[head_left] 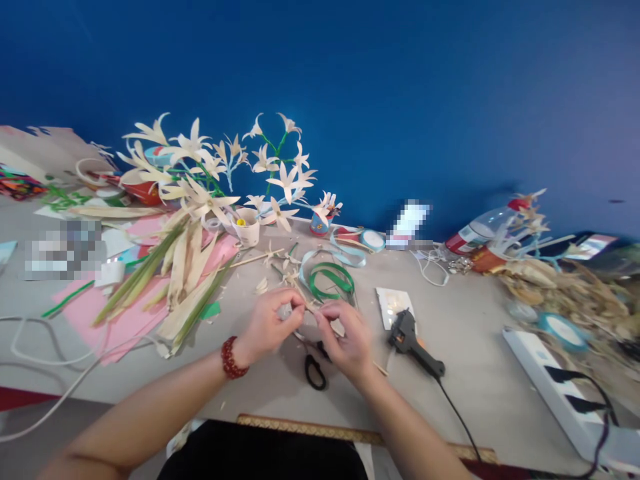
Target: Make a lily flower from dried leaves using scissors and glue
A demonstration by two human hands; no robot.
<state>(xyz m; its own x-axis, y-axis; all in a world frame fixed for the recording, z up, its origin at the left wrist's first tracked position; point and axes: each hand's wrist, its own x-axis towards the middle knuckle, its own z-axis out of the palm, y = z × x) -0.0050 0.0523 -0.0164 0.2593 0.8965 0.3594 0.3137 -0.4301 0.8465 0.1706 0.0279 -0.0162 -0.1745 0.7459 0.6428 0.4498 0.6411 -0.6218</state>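
Observation:
Over the middle of the table, my left hand (273, 323) and my right hand (349, 338) meet with their fingertips nearly touching. Both are closed in a pinch on a small pale strip (311, 309), mostly hidden by the fingers; its exact kind is unclear. Scissors with black handles (316, 372) lie just below, partly covered by my right hand. Behind the fingers are a loop of green ribbon (331, 283) and a light blue ribbon (306, 267). Small pale flowers (286, 267) lie beside the ribbons.
A black glue gun (417, 347) with a cord rests to the right, touching a white packet (393, 303). Corn husks (185, 273) lie on pink paper (125, 327) at left. Husk flowers (200, 190) stand behind in cups. A power strip (545, 393) sits at far right.

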